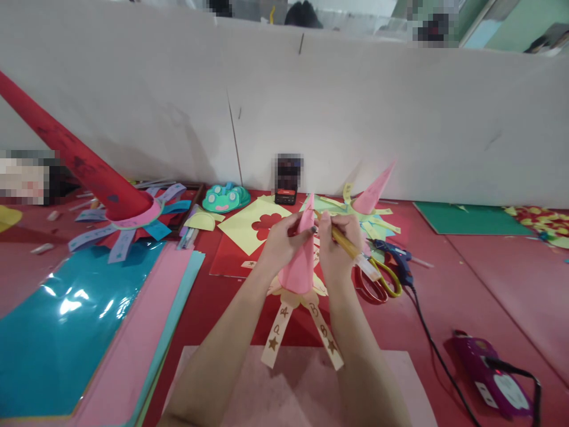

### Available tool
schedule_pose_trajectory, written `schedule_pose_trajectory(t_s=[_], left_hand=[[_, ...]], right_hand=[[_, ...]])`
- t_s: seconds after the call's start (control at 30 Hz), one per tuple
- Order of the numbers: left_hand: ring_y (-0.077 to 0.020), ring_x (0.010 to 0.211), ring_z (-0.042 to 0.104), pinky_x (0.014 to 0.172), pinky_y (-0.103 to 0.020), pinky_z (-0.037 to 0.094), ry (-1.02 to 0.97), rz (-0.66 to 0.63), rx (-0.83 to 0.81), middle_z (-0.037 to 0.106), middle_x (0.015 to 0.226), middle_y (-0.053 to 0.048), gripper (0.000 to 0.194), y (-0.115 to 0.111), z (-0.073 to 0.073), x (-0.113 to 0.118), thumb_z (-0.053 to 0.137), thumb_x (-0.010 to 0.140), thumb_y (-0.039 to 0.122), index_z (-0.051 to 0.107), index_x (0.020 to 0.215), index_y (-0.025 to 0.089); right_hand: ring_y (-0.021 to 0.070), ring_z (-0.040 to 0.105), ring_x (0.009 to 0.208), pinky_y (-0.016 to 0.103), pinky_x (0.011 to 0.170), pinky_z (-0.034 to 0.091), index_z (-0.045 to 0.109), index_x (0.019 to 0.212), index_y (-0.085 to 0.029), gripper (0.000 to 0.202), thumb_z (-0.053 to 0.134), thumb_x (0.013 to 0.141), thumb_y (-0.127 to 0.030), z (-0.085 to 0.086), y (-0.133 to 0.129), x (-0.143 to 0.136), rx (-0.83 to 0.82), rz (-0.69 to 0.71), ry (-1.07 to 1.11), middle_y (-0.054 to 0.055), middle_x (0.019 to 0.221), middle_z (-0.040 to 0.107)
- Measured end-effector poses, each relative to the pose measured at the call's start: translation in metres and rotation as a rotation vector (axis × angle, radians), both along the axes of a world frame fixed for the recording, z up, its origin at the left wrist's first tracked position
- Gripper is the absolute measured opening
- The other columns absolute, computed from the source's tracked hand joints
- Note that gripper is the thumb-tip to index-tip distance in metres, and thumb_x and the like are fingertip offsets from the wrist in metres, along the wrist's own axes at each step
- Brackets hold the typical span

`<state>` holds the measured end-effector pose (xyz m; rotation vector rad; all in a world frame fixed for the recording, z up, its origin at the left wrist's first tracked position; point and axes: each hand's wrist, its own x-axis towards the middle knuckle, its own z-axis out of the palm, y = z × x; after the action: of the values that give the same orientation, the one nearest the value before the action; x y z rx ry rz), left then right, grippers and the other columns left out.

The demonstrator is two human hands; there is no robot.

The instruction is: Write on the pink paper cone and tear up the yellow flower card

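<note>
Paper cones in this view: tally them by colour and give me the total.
Red: 1 (the large red cone at the left)
Pink: 2 (the held pink cone, in the left hand; the rear pink cone, near the white wall)
Total: 3

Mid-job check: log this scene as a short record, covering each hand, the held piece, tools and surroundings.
Left hand: holding pink cone
Right hand: holding pen, tip near cone's upper part; contact unclear
Cone position: upright, point up
Cone base: pale strips with letters and stars
Tools at right: scissors, blue glue gun
Far left: larger red cone, tilted
Against wall: phone
</note>
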<state>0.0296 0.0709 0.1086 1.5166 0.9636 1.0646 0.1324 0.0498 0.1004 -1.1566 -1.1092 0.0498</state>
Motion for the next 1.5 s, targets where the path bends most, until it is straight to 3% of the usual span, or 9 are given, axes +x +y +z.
schedule_pose_trajectory(t_s=[0.57, 0.9, 1.13, 1.5], left_hand=[[-0.0180, 0.086, 0.060, 0.080, -0.028, 0.045, -0.018, 0.002, 0.004, 0.067, 0.095, -0.005, 0.035, 0.0011, -0.0039, 0.0020, 0.060, 0.073, 0.021, 0.063, 0.108, 0.017], [-0.0188, 0.087, 0.062, 0.082, -0.030, 0.046, 0.017, -0.001, 0.019, 0.068, 0.093, -0.005, 0.029, -0.0007, 0.0020, 0.0014, 0.059, 0.075, 0.024, 0.064, 0.103, 0.016], [-0.0197, 0.090, 0.061, 0.081, -0.029, 0.046, -0.015, -0.014, -0.007, 0.068, 0.099, -0.005, 0.032, 0.0001, -0.0019, 0.0013, 0.060, 0.075, 0.023, 0.063, 0.107, 0.018], [-0.0176, 0.082, 0.060, 0.076, -0.027, 0.046, 0.011, 0.002, -0.014, 0.067, 0.088, -0.004, 0.029, 0.0008, -0.0018, 0.0019, 0.060, 0.076, 0.027, 0.064, 0.102, 0.015]], right_hand=[[0.0085, 0.054, 0.053, 0.022, 0.050, 0.043, 0.050, 0.070, -0.019, 0.018, 0.059, 0.079, -0.032, 0.0028, -0.0004, 0.0004, 0.003, -0.006, -0.035, -0.004, 0.059, 0.053], [0.0069, 0.046, 0.046, 0.022, 0.047, 0.037, 0.041, 0.062, -0.020, 0.027, 0.056, 0.081, -0.032, 0.0049, -0.0016, 0.0007, -0.030, -0.013, -0.042, -0.007, 0.052, 0.046], [0.0058, 0.038, 0.043, 0.021, 0.044, 0.032, 0.037, 0.061, -0.021, 0.028, 0.053, 0.082, -0.028, 0.0064, -0.0014, 0.0002, -0.020, -0.021, -0.032, -0.008, 0.051, 0.038], [0.0068, 0.037, 0.045, 0.022, 0.046, 0.034, 0.034, 0.059, -0.022, 0.027, 0.051, 0.080, -0.023, 0.0029, -0.0001, 0.0016, -0.031, 0.014, -0.023, -0.008, 0.049, 0.036]])
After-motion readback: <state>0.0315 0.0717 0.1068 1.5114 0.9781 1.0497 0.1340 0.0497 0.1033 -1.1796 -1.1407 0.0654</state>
